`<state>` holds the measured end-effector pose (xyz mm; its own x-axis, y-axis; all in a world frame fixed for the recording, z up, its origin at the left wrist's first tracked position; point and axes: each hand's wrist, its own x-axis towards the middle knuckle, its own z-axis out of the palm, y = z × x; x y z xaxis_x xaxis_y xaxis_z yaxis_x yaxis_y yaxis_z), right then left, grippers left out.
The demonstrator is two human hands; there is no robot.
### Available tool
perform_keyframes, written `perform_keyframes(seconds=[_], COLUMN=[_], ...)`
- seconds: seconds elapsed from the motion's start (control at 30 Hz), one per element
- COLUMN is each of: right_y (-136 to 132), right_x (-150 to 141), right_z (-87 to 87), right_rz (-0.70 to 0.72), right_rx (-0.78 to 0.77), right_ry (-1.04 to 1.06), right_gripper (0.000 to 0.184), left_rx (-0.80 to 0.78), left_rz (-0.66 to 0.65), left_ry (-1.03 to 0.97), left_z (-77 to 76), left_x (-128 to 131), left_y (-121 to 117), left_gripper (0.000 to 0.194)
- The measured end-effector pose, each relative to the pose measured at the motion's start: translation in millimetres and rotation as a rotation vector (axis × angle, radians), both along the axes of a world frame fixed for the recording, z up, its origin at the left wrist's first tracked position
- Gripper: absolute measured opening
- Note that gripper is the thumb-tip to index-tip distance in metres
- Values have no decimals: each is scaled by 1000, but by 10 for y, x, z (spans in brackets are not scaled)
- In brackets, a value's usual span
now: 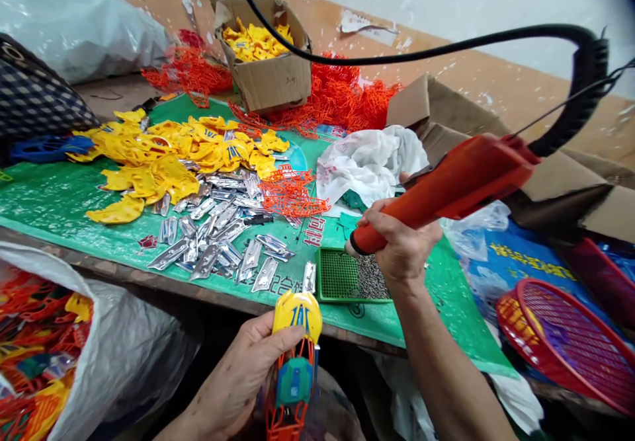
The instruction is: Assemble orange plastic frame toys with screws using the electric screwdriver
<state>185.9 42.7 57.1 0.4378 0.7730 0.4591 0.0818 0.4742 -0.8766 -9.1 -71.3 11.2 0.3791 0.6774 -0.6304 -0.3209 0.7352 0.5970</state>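
My left hand [238,368] is closed on a toy car [294,368], thumb on its yellow nose. Its frame is orange lattice with a teal block in the middle. In my right hand [407,249] is a red electric screwdriver [446,186] on a black cable, its tip end pointing down and left. Below that tip, a green tray [337,276] holds many small dark screws [372,276]. Silver plates [218,242] lie scattered to the left of the tray. Behind them are heaped yellow car shells [188,143] and orange lattice frames [290,193].
A cardboard box [278,84] of yellow parts stands at the back among orange frames. White cloth [372,160] lies behind the tray. A red basket [570,348] is at the right. At lower left, a white sack [119,342] holds assembled pieces. The black cable [421,54] arches overhead.
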Motion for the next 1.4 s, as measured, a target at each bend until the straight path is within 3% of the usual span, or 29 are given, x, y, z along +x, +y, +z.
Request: perform_keyframes(seconds=[0.57,1.2,1.3,1.4], right_y=[30,36,27,-85], right_x=[16,11,19,-15], right_z=[-78,-99,-34,157], right_rz=[-26,-17,-21,39], right_rx=[-65,-21,-17,10], right_ry=[9,14,19,92], right_gripper=[12,13,12,14], left_rx=[-63,24,31,39], left_rz=[24,61,74,100], left_ry=[-17,-25,-9,-35], left_z=[-36,30,43,36], left_x=[-9,68,81,88], left_y=[33,102,106,111], left_gripper=[27,25,28,29])
